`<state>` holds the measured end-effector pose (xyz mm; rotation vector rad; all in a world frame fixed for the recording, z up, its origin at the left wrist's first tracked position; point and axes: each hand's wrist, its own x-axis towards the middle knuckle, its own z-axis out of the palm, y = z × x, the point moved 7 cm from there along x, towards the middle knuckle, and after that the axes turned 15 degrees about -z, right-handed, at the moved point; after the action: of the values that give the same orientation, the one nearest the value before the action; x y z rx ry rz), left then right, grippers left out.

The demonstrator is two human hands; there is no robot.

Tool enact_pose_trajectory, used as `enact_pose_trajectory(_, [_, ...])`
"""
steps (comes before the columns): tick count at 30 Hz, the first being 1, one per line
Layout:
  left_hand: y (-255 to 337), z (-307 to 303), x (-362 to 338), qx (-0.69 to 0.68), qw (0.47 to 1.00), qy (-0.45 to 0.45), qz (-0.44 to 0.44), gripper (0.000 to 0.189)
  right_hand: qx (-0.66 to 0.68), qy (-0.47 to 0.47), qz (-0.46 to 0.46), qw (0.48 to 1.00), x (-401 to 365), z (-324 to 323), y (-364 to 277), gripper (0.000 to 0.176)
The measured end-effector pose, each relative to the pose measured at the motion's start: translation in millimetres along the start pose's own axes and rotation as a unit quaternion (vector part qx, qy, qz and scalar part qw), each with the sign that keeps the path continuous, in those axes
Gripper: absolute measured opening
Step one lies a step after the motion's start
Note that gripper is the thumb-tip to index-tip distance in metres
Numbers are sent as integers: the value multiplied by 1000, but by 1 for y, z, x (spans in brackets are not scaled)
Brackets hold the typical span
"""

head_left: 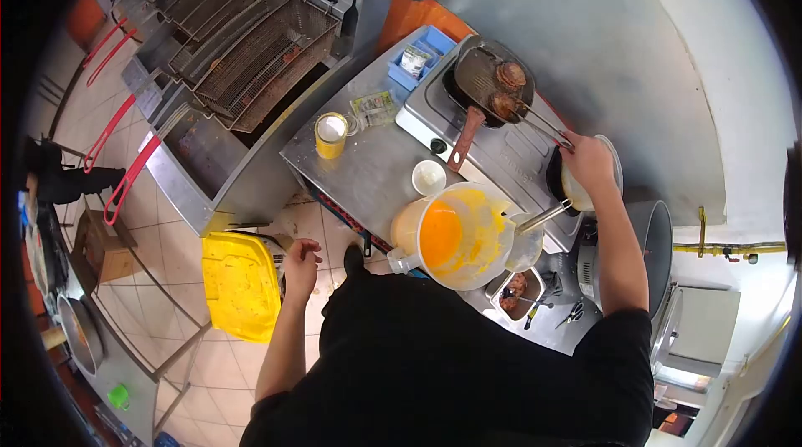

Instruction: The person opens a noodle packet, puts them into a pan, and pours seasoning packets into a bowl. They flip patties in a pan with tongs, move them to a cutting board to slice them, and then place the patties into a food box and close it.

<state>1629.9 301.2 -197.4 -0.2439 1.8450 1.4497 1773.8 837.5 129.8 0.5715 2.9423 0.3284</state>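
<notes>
My right hand [588, 161] is closed around metal tongs [545, 128], whose tips reach into a square grill pan [470, 68]. Two browned meat patties lie in the pan; the tong tips are at the nearer patty [504, 104], and the other patty [510, 74] sits behind it. The pan's brown handle [466, 139] points back toward my body. My left hand [301, 265] hangs over the floor beside a yellow bin lid [242, 286], its fingers loosely bent and apart with nothing in them.
The pan rests on a stove [501, 146]. Nearer me stands a large tub [407, 226] of orange liquid, beside a white cup [428, 178] and a yellow can [331, 143]. A metal container [498, 286] holds meat. Fryer baskets [266, 63] are at left; a pot [618, 165] is at right.
</notes>
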Motion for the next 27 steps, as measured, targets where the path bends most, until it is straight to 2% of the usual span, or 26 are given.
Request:
enact_pose_trajectory(7, [10, 3, -3, 6, 1000, -7, 17, 21, -15, 26, -11, 999, 35, 34, -3, 34])
enact_pose_trajectory(11, [-6, -5, 4, -9, 1000, -7, 11, 20, -34, 43, -23, 998, 29, 16, -9, 35])
enact_pose_trajectory(13, [-7, -11, -1, -3, 1000, 4, 13, 20, -69, 20, -43, 997, 11, 4, -25, 34])
enact_pose_trajectory(17, [-16, -16, -4, 1, 1000, 17, 4, 20, -118, 14, -82, 989, 1, 31, -30, 36])
enact_pose_trajectory(19, [-13, -13, -5, 5, 1000, 11, 11, 20, -151, 57, -103, 981, 6, 44, -33, 37])
enact_pose_trajectory(22, [-8, -9, -4, 3, 1000, 0, 28, 20, -163, 65, -84, 981, 21, 77, -20, 39])
enact_pose_trajectory(27, [-2, -9, -5, -19, 999, -3, 38, 22, -117, 89, -61, 987, 17, 69, -13, 36])
